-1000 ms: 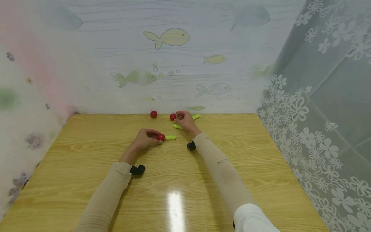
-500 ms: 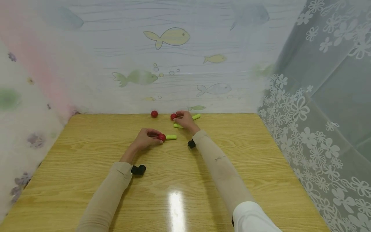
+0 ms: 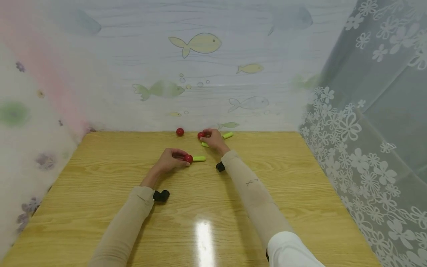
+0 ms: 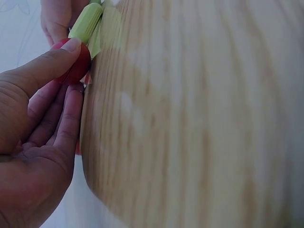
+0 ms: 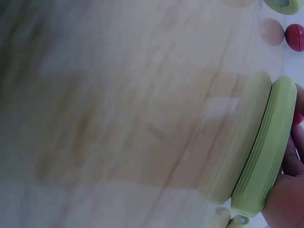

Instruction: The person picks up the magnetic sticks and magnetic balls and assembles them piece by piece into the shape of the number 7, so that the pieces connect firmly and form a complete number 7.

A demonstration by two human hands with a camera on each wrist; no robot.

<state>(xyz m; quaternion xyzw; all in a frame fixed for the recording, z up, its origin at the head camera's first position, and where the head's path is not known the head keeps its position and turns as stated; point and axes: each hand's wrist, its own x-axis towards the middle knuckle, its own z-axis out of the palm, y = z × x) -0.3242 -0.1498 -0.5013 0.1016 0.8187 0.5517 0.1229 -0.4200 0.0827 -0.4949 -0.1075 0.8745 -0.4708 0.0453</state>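
Red balls pinched in hands; left one touching green stick.

In the head view, the right hand hides parts of two green sticks behind it. In the left wrist view, the left hand runs off the left edge, its thumb covering part of a red ball. The right wrist view crops most of the right hand.
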